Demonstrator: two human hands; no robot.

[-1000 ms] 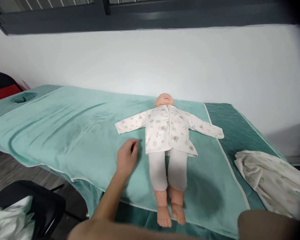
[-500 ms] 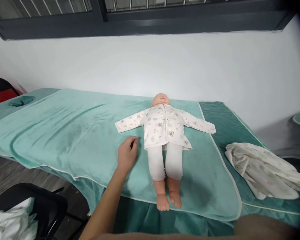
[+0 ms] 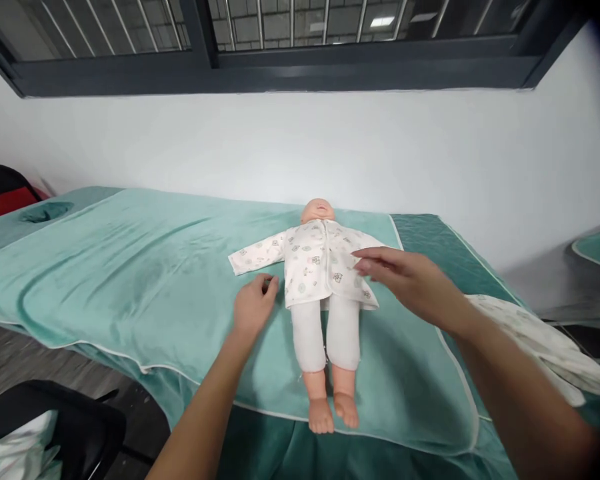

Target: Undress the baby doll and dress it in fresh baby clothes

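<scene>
A baby doll (image 3: 343, 337) lies on its back with its feet toward me. It wears a white long-sleeved jacket (image 3: 305, 267) with small printed figures, and its legs are white above bare feet. My left hand (image 3: 254, 303) rests on the green cover just left of the jacket, its fingers curled in and nothing seen in them. Over the doll's chest on the right side hovers my right hand (image 3: 405, 277), fingers stretched out and slightly apart, holding nothing. It hides most of the jacket's right-hand sleeve.
A light green cover (image 3: 145, 267) spreads over the bed. A crumpled white printed cloth (image 3: 535, 333) lies at the right, partly behind my right forearm. At the lower left, a black chair (image 3: 90, 413) bears white cloths (image 3: 23, 447). Behind the bed is a white wall (image 3: 260, 147).
My right hand has come in from the lower right and now hovers above the jacket. My left hand has hardly moved. The view has tilted up a little, showing more window.
</scene>
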